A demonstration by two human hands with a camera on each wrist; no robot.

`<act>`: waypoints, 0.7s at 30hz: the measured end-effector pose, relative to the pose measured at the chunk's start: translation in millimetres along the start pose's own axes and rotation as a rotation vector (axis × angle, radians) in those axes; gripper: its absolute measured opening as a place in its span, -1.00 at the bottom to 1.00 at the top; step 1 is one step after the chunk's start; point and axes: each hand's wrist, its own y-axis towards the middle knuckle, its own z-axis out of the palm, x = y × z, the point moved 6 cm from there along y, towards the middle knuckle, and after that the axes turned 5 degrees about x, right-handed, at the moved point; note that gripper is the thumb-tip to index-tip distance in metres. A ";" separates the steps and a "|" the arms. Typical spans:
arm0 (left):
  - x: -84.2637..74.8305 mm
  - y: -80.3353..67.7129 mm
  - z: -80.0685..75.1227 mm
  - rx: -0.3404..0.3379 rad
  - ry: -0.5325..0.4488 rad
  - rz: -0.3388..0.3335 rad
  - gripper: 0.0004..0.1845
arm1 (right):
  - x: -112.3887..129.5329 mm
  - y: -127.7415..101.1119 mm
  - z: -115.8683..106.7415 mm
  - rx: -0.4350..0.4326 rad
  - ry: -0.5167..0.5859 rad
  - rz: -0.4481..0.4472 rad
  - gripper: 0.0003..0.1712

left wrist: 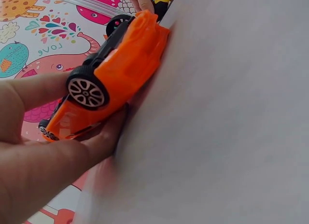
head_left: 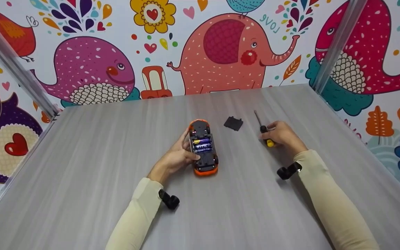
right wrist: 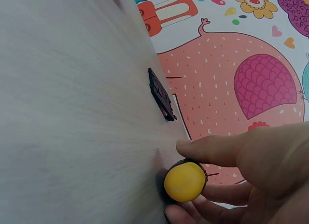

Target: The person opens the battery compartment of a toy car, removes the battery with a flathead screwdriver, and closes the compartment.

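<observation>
- The orange toy car (head_left: 203, 147) lies upside down near the middle of the grey surface (head_left: 82, 166), wheels up, so its black underside faces the person. Its battery bay is open and shows batteries (head_left: 202, 144) seated in it, one with a yellow end, the others purple.
- The left hand (head_left: 176, 156) holds the car from the car's left side. In the left wrist view its fingers (left wrist: 58, 156) curl under the orange body beside a spoked wheel (left wrist: 87, 91), and the thumb lies along the upper edge. This grip is closed round the car, probably to keep it from rolling or tipping while the bay stays exposed.
- The right hand (head_left: 282, 133) rests on the surface to the right of the car, well apart from it, over a screwdriver (head_left: 264, 130). The metal shaft points away from the person, past the hand; the black and yellow handle sits under the fingers.
- In the right wrist view the yellow handle end (right wrist: 184, 181) sits between a finger above and fingers below. This grip is narrow, loosely curled round the handle, and the tool lies flat on the surface, not raised.
- A small black cover plate (head_left: 233, 123) lies flat between the car and the screwdriver, touching neither. It looks like the lid of the open bay, set within reach.
- Behind the car rises a wall printed with a pink elephant (head_left: 227, 52).
</observation>
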 end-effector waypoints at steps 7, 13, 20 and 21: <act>-0.4 -0.7 -0.1 0.006 -0.006 0.003 0.26 | -2.5 0.7 -0.5 -0.008 -0.001 0.032 -0.33; 0.2 0.8 0.0 0.007 -0.013 0.008 0.26 | -4.5 2.1 -1.4 -0.028 -0.004 0.050 -0.37; 0.6 0.5 -0.8 0.013 -0.014 0.008 0.25 | -6.6 5.9 -8.8 -0.107 0.007 0.006 -0.43; 0.8 0.7 -0.8 0.016 -0.019 0.007 0.26 | -6.5 5.6 -10.3 -0.122 0.006 -0.004 -0.44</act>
